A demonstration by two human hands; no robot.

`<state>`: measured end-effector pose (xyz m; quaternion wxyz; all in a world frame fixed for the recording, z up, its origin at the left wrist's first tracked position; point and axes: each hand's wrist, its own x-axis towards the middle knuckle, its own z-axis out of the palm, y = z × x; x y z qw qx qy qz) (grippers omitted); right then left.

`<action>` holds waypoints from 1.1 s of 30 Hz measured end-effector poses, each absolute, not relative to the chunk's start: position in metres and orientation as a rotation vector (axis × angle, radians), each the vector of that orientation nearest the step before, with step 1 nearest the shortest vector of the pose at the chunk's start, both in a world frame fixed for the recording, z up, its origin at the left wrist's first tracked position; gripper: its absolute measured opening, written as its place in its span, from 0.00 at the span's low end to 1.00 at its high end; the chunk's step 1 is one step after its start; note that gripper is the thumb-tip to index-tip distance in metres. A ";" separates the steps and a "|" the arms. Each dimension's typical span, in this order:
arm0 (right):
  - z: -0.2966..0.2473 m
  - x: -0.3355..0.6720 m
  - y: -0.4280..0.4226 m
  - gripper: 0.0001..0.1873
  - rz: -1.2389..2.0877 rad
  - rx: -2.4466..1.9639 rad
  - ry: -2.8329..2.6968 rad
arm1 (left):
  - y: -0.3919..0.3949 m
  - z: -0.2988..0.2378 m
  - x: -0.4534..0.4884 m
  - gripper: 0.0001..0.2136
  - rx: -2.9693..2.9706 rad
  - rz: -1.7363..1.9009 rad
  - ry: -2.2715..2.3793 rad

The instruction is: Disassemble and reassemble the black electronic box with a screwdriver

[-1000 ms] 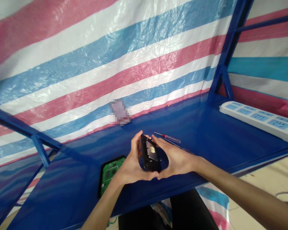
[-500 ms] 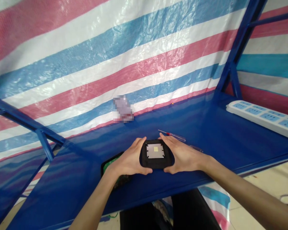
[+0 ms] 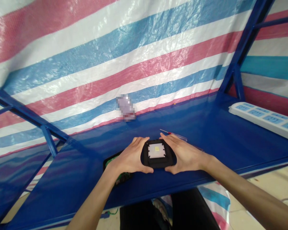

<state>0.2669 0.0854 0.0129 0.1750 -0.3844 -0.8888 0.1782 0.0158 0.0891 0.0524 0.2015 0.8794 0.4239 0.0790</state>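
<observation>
Both of my hands clasp a black device casing (image 3: 157, 163) from its sides, and it lies flat with its face up. On that face is a pale metal plate (image 3: 156, 150) with a small yellow square at its centre. My left hand (image 3: 129, 158) holds the casing's left side and partly covers a green circuit board (image 3: 112, 163) in a black frame. My right hand (image 3: 184, 156) holds the right side, close to a small red-handled screwdriver (image 3: 175, 135), which is partly hidden behind my fingers.
A blue metal table (image 3: 201, 119) stands against a striped pink, white and blue tarpaulin (image 3: 110, 64). A pixelated object (image 3: 126, 108) sits at the back edge. A white power strip (image 3: 261, 118) lies at the right.
The casing has turned from tilted on its edge to lying flat with the plate facing up. My hands have spread to either side of it, and the view has shifted slightly.
</observation>
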 end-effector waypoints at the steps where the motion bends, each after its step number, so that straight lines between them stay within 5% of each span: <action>1: 0.012 0.267 0.086 0.62 0.499 -1.082 -2.505 | 0.087 0.053 0.015 0.46 2.453 0.236 1.197; 11: 0.010 0.264 0.084 0.62 0.489 -1.044 -2.430 | 0.084 0.055 0.011 0.37 2.457 0.317 1.199; 24: 0.013 0.270 0.083 0.59 0.457 -0.992 -2.406 | 0.072 0.059 0.014 0.48 2.461 0.362 1.339; 33: 0.028 0.295 0.039 0.63 0.714 -0.937 -2.660 | -0.030 0.009 0.047 0.49 2.263 0.592 1.750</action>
